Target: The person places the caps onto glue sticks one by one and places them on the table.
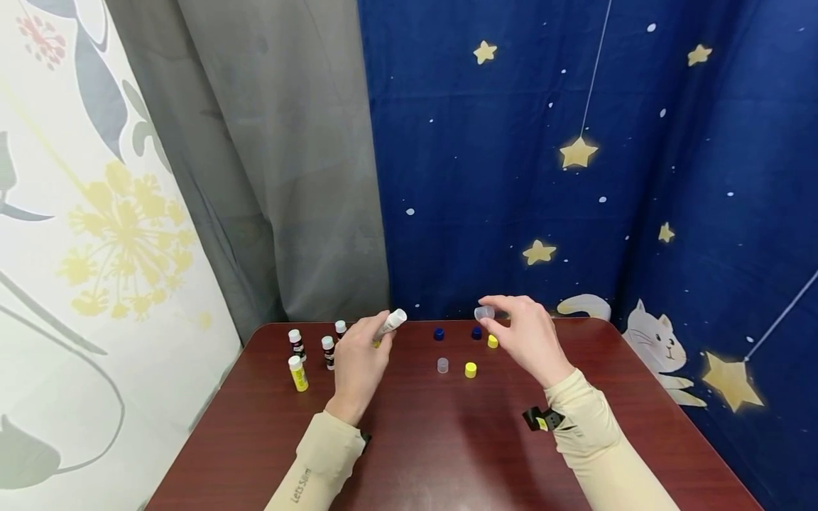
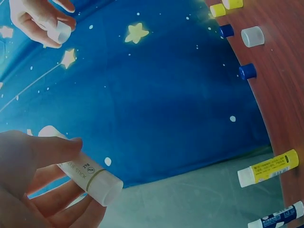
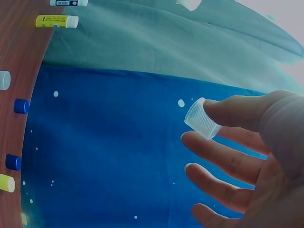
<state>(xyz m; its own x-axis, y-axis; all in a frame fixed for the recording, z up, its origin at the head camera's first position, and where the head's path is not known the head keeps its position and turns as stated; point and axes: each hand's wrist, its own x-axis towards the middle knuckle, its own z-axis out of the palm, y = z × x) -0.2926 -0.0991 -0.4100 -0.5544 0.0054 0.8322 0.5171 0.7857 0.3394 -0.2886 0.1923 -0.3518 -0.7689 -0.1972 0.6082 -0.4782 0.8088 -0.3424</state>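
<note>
Left hand [image 1: 361,358]: thumb and fingers clamped on a white cylindrical glue stick [image 1: 390,324], above the dark-red wooden table [image 1: 441,440].
Glue stick axis: slanted, upper end pointing toward the table's right side.
Right hand [image 1: 527,337]: thumb and forefinger pinch a translucent ribbed plastic cap [image 1: 484,312] above the table's far edge.
Cap opening: direction cannot be told.

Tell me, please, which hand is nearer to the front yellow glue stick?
Left. The left hand is close to the right of the front yellow glue stick; the right hand is much farther right, past most loose caps.
</note>
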